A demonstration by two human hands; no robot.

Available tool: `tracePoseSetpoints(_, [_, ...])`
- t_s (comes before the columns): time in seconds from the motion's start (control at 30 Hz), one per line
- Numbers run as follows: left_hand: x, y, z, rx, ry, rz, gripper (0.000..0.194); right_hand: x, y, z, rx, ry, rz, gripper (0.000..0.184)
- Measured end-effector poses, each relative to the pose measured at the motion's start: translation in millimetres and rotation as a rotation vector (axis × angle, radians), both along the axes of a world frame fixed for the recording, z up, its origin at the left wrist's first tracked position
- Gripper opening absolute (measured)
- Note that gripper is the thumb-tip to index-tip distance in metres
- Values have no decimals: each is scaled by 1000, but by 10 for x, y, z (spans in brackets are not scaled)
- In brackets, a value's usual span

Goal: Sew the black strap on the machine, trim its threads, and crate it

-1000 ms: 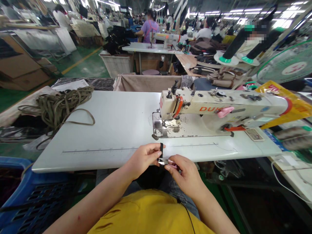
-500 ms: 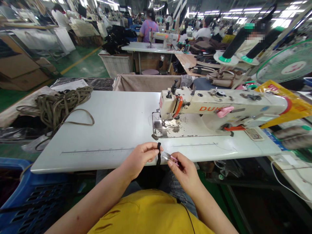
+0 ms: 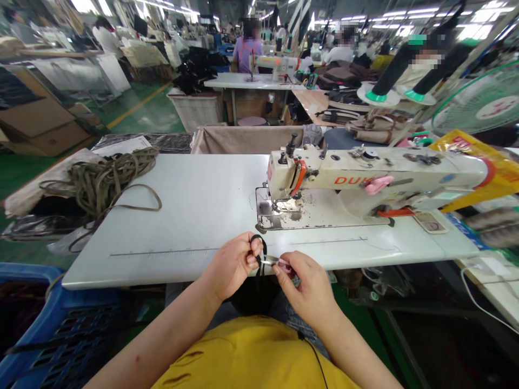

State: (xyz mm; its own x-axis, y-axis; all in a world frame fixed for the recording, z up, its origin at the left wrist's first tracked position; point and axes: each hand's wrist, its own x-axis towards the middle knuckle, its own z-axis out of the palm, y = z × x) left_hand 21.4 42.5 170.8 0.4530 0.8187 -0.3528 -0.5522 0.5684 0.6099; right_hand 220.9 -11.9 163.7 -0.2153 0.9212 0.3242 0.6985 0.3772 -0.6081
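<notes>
My left hand (image 3: 233, 265) is closed on a narrow black strap (image 3: 264, 246), which curves over the fingers in a loop and hangs down past the table's front edge. In my right hand (image 3: 306, 283) are small thread snips (image 3: 271, 260) with pink handles. Their metal blades point left and reach the strap just below the loop; whether they are cutting it I cannot tell. Both hands are over the front edge of the white sewing table (image 3: 194, 205). Beyond them stands a sewing machine (image 3: 377, 167), its needle plate (image 3: 266, 208) just past my fingers.
A tangle of olive cord (image 3: 109, 178) lies at the table's left end. Below it sits a blue plastic basket (image 3: 57, 302). Thread cones (image 3: 391, 70) and a green fan (image 3: 482, 102) stand at right. Behind the table is a fabric-lined bin (image 3: 247, 139); a person (image 3: 245, 54) sits farther back.
The strap has gone from hanging fairly straight to looping over my left fingers. My right hand has brought the snips' blades left, up against the strap. The view has shifted slightly.
</notes>
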Motion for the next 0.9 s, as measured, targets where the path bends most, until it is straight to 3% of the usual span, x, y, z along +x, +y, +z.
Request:
tracePoseSetpoints(0.7, [25, 9, 24, -56, -25, -44, 13, -2, 3, 10, 68, -78, 13, 17])
tracePoseSetpoints(0.8, [46, 3, 10, -61, -27, -66, 12, -10, -2, 14, 51, -21, 34, 17])
tracePoseSetpoints(0.9, [66, -7, -21, -50, -47, -84, 10, -30, -10, 7, -92, 165, 78, 21])
